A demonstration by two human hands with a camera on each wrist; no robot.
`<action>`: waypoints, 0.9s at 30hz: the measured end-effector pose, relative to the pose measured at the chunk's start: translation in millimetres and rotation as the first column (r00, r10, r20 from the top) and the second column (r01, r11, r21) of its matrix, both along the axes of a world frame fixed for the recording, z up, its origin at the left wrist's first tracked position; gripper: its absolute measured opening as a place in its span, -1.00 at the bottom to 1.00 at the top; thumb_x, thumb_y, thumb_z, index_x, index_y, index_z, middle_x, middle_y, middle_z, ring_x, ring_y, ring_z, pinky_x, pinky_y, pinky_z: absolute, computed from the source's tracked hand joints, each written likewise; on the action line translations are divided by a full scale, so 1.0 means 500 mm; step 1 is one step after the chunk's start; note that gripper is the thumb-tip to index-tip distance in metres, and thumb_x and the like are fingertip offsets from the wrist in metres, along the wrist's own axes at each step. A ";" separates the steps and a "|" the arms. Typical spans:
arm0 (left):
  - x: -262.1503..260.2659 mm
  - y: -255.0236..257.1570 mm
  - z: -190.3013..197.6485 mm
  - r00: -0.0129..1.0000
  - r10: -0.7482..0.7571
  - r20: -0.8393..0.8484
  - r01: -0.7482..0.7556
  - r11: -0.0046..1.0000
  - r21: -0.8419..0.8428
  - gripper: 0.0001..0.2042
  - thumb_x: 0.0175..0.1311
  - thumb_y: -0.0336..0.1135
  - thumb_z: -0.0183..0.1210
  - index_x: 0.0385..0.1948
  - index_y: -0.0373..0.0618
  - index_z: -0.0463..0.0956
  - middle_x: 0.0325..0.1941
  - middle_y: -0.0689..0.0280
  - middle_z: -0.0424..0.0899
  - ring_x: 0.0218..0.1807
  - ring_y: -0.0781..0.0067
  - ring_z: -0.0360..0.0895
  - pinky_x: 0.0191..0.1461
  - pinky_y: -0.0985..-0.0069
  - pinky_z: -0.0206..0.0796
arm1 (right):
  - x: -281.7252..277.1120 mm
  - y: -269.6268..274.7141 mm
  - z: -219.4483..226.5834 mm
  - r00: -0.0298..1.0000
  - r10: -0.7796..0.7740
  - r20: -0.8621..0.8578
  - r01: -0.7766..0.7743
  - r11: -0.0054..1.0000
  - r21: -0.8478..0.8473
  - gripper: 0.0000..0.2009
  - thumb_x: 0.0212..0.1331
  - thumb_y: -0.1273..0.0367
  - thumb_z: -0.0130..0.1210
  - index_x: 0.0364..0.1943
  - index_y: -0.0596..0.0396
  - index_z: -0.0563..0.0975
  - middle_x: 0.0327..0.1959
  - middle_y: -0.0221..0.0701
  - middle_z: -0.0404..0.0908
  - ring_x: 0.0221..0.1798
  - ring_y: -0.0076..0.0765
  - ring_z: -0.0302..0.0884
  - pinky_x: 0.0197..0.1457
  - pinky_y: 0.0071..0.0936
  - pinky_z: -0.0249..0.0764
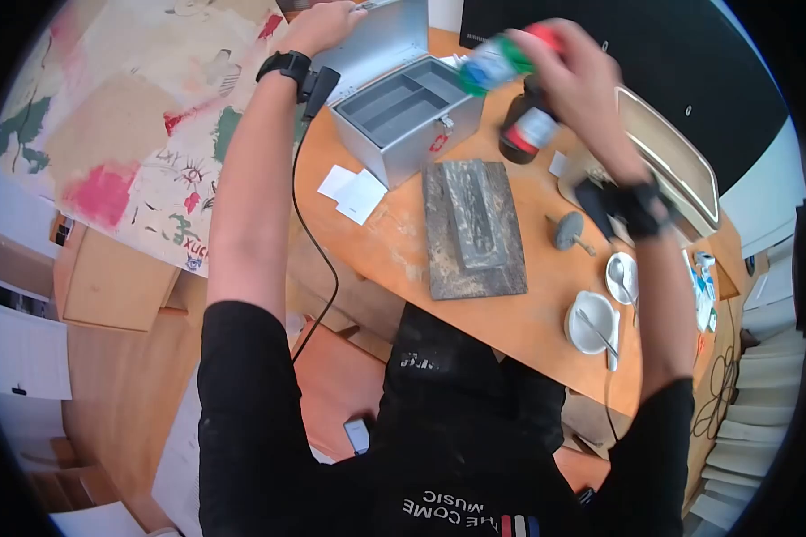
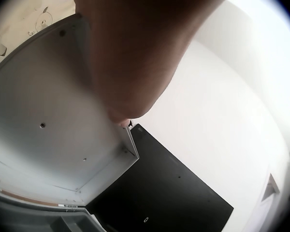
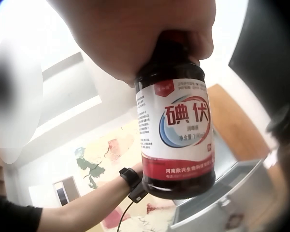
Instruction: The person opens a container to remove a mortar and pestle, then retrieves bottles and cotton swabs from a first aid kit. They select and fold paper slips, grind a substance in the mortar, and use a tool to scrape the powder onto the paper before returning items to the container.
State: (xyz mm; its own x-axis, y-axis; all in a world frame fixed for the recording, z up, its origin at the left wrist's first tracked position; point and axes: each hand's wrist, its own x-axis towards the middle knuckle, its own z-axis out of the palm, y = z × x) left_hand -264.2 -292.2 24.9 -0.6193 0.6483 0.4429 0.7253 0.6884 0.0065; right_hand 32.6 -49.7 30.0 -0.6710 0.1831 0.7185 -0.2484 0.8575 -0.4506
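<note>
My left hand (image 1: 325,24) grips the top edge of the raised lid (image 2: 43,106) of a silver metal first-aid box (image 1: 403,166). Grey compartments show inside the box, and a red cross mark is on its front. To the right of the box, my right hand (image 1: 582,85) is lifted over the table, a blurred green bottle (image 1: 488,70) with a red cap in its fingers. Below that hand hangs a dark brown iodophor bottle (image 3: 179,140) with a white and red label. In the right wrist view, fingers wrap its neck.
A dark board (image 1: 443,259) with a long grey block (image 1: 475,215) lies mid-table. White cards (image 1: 354,192) lie left of it. White bowls (image 1: 587,331) with spoons and a grey knobbed piece (image 1: 569,231) stand to the right, near an open beige case (image 1: 681,161).
</note>
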 end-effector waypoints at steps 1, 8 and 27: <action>-0.039 0.001 -0.015 1.000 -0.031 -0.004 0.031 0.999 -0.006 -0.54 0.55 0.07 -0.07 0.12 -0.09 0.58 0.01 -0.04 0.74 0.08 -0.13 0.66 0.18 0.01 0.45 | -0.081 -0.029 -0.018 0.992 0.124 0.010 -0.121 0.984 -0.128 -0.62 0.40 0.07 0.23 -0.16 0.17 0.64 -0.48 -0.42 0.60 -0.46 -0.58 0.55 -0.38 -0.51 0.47; -0.018 0.009 -0.002 0.992 0.088 0.087 -0.088 0.996 -0.004 -0.50 0.55 0.11 -0.14 0.12 -0.05 0.61 0.11 0.00 0.72 0.18 -0.08 0.64 0.24 0.01 0.44 | -0.408 -0.103 -0.208 0.906 0.208 0.369 -0.140 0.969 -0.203 -0.40 0.32 -0.08 0.18 -0.26 0.37 0.65 -0.43 -0.01 0.72 -0.34 -0.06 0.75 -0.14 -0.20 0.61; -0.303 -0.069 -0.046 0.991 0.009 0.135 0.006 0.994 -0.111 -0.27 0.52 0.28 -0.07 0.43 -0.20 0.37 0.42 -0.06 0.51 0.48 -0.06 0.39 0.52 0.27 0.16 | 0.370 0.041 -0.094 0.947 0.190 0.261 -0.250 0.943 0.221 -0.76 0.12 0.25 0.24 -0.58 0.08 0.61 -0.51 -0.18 0.63 -0.46 0.02 0.61 -0.34 -0.08 0.47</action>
State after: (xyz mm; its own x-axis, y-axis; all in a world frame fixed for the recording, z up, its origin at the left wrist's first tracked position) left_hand -415.7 -326.5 1.8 -0.6692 0.6880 0.2806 0.7221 0.6912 0.0273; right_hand 217.6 -29.1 -17.0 -0.8273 -0.1521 0.5408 -0.3579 0.8848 -0.2985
